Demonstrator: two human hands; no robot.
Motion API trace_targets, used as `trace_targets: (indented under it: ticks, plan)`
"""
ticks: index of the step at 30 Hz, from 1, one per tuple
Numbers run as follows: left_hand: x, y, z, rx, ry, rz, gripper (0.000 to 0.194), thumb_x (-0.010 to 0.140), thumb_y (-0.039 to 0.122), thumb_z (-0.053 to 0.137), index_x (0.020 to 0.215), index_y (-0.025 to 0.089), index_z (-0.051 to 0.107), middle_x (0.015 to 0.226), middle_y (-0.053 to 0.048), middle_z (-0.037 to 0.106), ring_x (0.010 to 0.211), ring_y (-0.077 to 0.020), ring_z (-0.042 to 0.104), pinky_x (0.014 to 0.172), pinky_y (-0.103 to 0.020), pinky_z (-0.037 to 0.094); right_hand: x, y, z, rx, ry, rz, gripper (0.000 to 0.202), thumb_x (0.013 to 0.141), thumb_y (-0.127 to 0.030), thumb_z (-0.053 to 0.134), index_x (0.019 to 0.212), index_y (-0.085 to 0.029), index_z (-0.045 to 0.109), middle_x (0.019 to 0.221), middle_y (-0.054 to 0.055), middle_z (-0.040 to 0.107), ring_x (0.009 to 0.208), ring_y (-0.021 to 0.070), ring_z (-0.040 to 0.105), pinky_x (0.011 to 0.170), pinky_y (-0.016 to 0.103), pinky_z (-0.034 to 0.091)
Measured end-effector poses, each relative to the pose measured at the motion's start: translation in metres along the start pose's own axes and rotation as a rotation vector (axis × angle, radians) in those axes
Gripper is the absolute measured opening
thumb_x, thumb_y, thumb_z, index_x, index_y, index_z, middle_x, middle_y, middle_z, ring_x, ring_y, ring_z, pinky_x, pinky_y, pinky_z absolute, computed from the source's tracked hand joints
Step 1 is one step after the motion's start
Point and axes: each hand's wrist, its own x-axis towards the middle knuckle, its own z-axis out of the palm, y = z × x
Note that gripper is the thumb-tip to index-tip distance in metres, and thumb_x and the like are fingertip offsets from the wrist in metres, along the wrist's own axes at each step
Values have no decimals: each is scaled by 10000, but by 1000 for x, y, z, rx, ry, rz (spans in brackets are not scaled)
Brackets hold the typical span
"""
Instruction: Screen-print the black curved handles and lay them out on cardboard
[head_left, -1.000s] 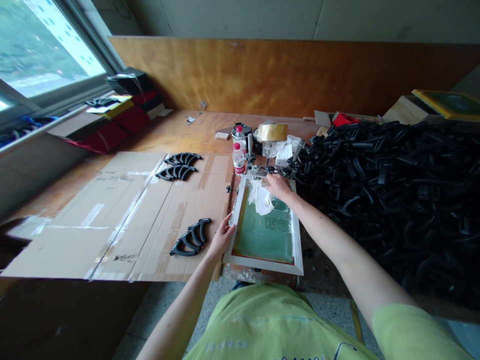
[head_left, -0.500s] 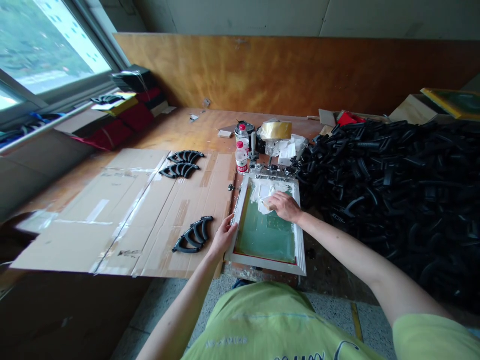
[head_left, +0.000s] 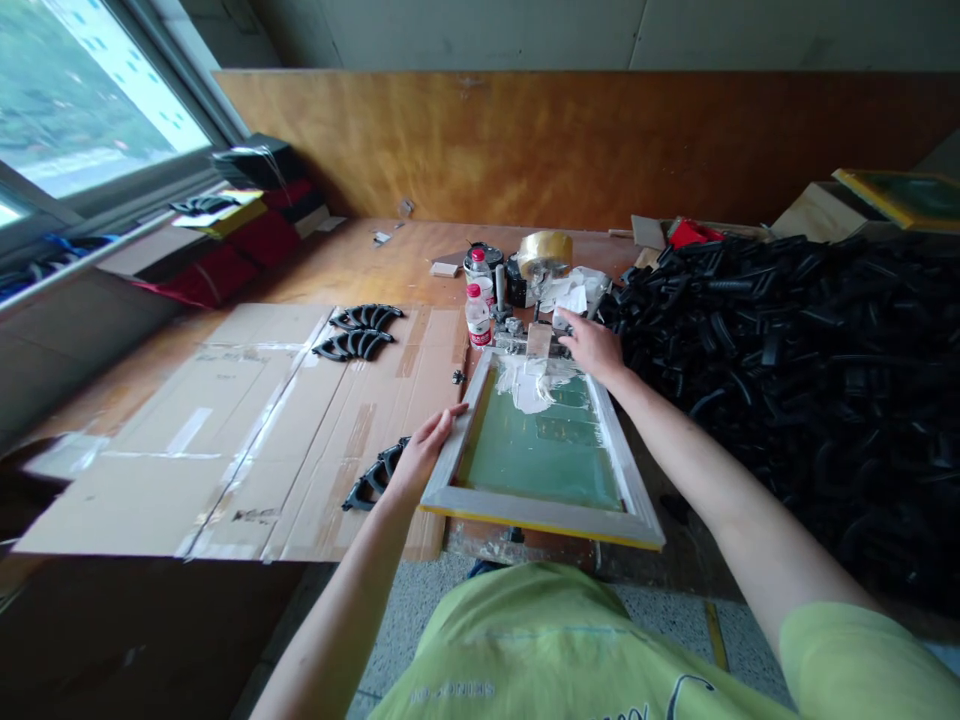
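Observation:
A wooden screen-printing frame [head_left: 540, 515] with green mesh [head_left: 540, 450] lies in front of me, its near end tilted up off the bench. My left hand [head_left: 420, 455] grips the frame's left rail, thumb on top. White ink [head_left: 534, 382] is smeared at the mesh's far end. A tan squeegee block [head_left: 538, 340] rests at the frame's far edge by the metal hinge clamp. My right hand [head_left: 594, 346] lies beside the block on the far right corner, fingers stretched out and nothing visibly held.
Flattened cardboard [head_left: 225, 430] covers the bench to the left, with black curved plastic parts [head_left: 360, 332] in two rows and another set [head_left: 366, 487] by my left wrist. A large heap of black parts [head_left: 810, 380] fills the right. A small bottle [head_left: 475, 318] and a tape roll [head_left: 545, 250] stand behind the frame.
My right hand moved from the inked mesh to the frame's far end, leaving the squeegee block there. The frame's near end has risen, with my left hand lifting its left rail.

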Motion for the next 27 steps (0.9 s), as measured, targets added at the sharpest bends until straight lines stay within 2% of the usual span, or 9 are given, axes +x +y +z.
trace_targets:
  ticks: [3,5,7,9,12,16,20,23,27]
  plan:
    - [12,40,14,-96,42,202,572,805,640,534,1120,179,660,974,-53,702,770,-157,648,654,-237,507,-19,40,-6,42,147,277,307,875,-261,504,1158,-207,611,859,59,692,797,223,624,729,315,445]
    - [27,63,23,-141,42,314,558,804,635,532,1121,189,643,1035,-61,695,894,-183,654,728,-262,523,-45,54,5,54,115,413,224,876,-268,498,1030,-179,634,815,68,680,768,221,615,712,312,443]
    - [42,79,31,-148,27,330,569,816,645,502,1111,175,630,1000,-77,697,905,-193,656,703,-269,530,-73,51,25,96,-34,351,207,868,-327,544,989,-181,627,823,61,672,766,210,607,707,302,442]
    - [52,80,36,-154,65,306,595,855,657,422,1126,160,608,959,-86,697,880,-189,661,666,-259,525,-96,37,46,125,-188,125,277,825,-381,629,1037,-203,614,902,50,664,833,202,599,747,297,439]
    - [48,49,44,-166,106,222,613,888,646,373,1237,169,536,1040,-101,692,894,-186,663,665,-258,522,-114,9,60,28,-286,-127,239,799,-343,685,1003,-229,635,954,44,627,932,204,558,827,309,408]
    - [15,-31,58,-91,-241,-240,632,833,604,546,1251,129,545,1193,-201,655,919,-248,668,651,-309,533,-121,-12,56,-115,-290,-187,119,896,-253,560,827,-196,638,869,67,585,888,203,516,811,315,381]
    - [-14,-91,74,-166,-310,-440,636,825,574,585,1276,130,534,1283,-213,605,961,-239,667,680,-300,532,-125,-13,53,-91,-306,-222,42,861,-162,584,885,-182,613,944,76,577,933,212,484,803,305,377]
    - [-19,-106,82,-191,-303,-454,616,831,550,594,1280,131,540,1280,-198,612,969,-224,665,680,-281,524,-123,-8,51,-8,-317,-238,175,842,-55,534,936,-185,603,943,55,583,933,196,471,809,291,379]
    - [-15,-98,90,-217,-265,-423,576,835,525,602,1265,144,556,1270,-177,623,975,-218,666,704,-283,532,-132,-22,41,5,-253,-312,245,861,-37,457,972,-183,619,923,74,588,932,211,462,829,322,388]
